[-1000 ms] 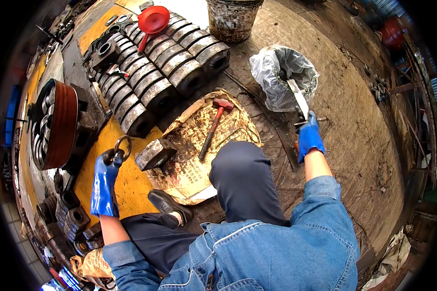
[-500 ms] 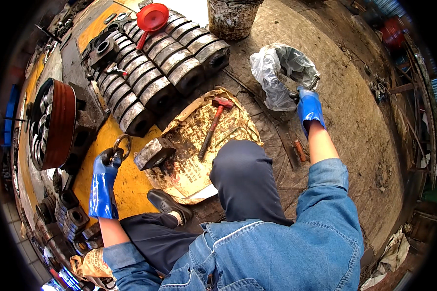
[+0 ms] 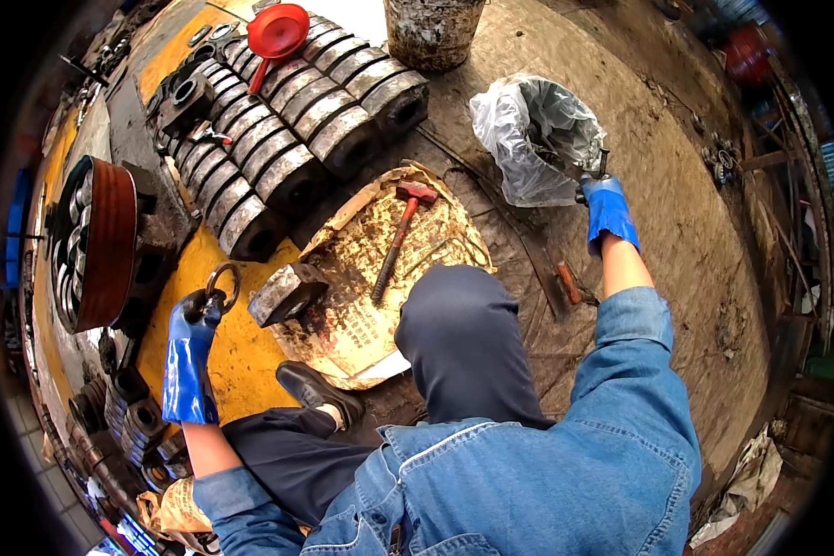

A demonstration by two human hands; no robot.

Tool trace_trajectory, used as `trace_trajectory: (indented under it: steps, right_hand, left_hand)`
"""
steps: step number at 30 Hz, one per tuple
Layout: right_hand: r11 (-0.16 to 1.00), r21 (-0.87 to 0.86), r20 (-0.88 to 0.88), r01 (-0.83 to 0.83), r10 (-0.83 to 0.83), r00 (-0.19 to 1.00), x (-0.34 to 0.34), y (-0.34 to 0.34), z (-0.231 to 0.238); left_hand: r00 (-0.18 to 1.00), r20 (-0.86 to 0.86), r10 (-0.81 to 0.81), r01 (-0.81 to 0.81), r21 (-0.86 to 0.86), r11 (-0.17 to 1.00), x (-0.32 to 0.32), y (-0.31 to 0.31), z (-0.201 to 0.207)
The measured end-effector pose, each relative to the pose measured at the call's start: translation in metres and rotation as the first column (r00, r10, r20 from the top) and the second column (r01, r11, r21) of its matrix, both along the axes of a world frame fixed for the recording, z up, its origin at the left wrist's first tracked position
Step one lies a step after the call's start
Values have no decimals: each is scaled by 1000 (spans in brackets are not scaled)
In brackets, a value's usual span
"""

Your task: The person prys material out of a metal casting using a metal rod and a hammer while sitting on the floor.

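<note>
My left hand [image 3: 193,334], in a blue glove with dark, soiled fingers, holds up a dark metal ring [image 3: 234,289] by its lower edge. Reaching far to the right, my gloved right hand [image 3: 610,206] is closed at the rim of a container lined with clear plastic [image 3: 507,139]. A short dark piece sticks up by its fingers, too small to name. Between my hands, a stained cardboard sheet [image 3: 352,324] bears a red-headed sledgehammer [image 3: 400,236] and a hexagonal metal block [image 3: 287,293].
Rows of heavy metal blocks [image 3: 278,171] stand ahead, a red funnel-like scoop [image 3: 277,32] on top. At left is a rusty drum [image 3: 107,246] holding metal rings. A dirty bucket [image 3: 433,35] stands at the back; a red-handled tool [image 3: 569,283] lies by my right arm.
My right hand has shifted slightly right and down along the plastic-lined container. The left hand still holds the ring, and the whole view has moved a little.
</note>
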State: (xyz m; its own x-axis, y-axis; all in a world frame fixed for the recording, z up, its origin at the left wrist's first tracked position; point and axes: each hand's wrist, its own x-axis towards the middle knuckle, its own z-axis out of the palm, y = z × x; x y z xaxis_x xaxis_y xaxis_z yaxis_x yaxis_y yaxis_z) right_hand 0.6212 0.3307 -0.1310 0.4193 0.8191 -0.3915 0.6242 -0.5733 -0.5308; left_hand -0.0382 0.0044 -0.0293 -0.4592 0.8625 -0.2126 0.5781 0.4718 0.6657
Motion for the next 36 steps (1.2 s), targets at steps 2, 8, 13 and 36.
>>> trace_trajectory:
  steps: [2, 8, 13, 36]
  right_hand:
    - [997, -35, -6, 63, -63, 998, 15, 1, -13]
    - [888, -17, -663, 460, -354, 660, 52, -28, -70]
    - [846, -125, -747, 519, -425, 512, 62, -61, -79]
    - [789, 255, -743, 558, -210, 636, 46, -66, -64]
  left_hand:
    - [1000, -2, -4, 4, -21, 1000, 6, 4, 3]
    - [1000, -2, -3, 3, -42, 999, 1, -1, -3]
    - [1000, 26, -15, 16, -48, 999, -2, -3, -5]
    - [999, 31, -16, 14, 63, 998, 6, -19, 14]
